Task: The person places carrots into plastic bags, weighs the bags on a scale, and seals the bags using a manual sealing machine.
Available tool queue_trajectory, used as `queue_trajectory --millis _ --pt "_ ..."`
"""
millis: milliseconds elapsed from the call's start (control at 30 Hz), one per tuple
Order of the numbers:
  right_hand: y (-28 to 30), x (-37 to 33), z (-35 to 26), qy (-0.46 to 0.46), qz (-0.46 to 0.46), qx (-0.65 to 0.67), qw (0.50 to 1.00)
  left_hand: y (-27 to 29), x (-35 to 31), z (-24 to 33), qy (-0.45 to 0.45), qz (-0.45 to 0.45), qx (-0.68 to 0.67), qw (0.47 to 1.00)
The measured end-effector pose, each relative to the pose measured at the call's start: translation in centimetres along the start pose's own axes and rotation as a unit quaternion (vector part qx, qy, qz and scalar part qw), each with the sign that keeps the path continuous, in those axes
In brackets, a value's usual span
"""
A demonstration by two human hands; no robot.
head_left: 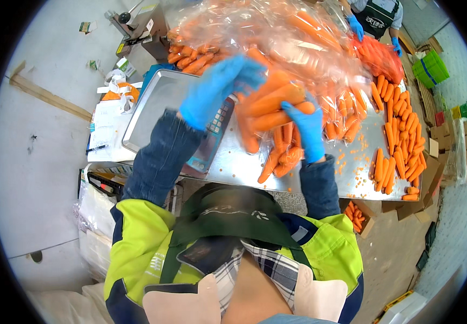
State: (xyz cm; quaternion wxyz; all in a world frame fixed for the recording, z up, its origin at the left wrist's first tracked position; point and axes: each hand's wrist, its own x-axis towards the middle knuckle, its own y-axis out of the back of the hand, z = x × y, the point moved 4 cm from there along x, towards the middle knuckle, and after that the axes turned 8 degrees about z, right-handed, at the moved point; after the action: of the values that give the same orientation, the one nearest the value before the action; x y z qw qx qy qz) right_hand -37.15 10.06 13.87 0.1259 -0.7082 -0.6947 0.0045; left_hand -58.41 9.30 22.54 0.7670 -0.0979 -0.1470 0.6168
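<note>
My right hand (308, 129), in a blue glove, grips a bundle of large carrots (274, 101) above the metal table (233, 171). Its thumb lies across the lower ones. Whether clear film wraps this bundle is hard to tell. My left hand (217, 89), also gloved in blue, hovers just left of the bundle. Motion smears its fingers, which point toward the carrots. Below the bundle, bagged carrots (283, 156) lie by the near table edge. Under my left forearm sits a digital scale (203, 159) with a keypad, partly hidden; a metal tray (160, 97) is beside it.
Clear bags of carrots (319, 48) pile up at the back. Loose carrots (403, 129) cover the right end. A co-worker (376, 19) with blue gloves handles a red bag (382, 59). A metal device (139, 27) stands back left; paper (106, 132) lies left.
</note>
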Motion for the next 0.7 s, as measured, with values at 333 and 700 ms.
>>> queue_trajectory --millis 333,700 --pt "3.5 -3.0 2.8 0.216 0.255 -0.398 0.854 18.6 -25.9 -15.4 0.172 0.423 0.108 0.883" --pt "-17.1 10.4 22.2 0.020 -0.126 -0.315 0.940 29.4 -26.2 -22.9 0.087 0.604 -0.207 0.765"
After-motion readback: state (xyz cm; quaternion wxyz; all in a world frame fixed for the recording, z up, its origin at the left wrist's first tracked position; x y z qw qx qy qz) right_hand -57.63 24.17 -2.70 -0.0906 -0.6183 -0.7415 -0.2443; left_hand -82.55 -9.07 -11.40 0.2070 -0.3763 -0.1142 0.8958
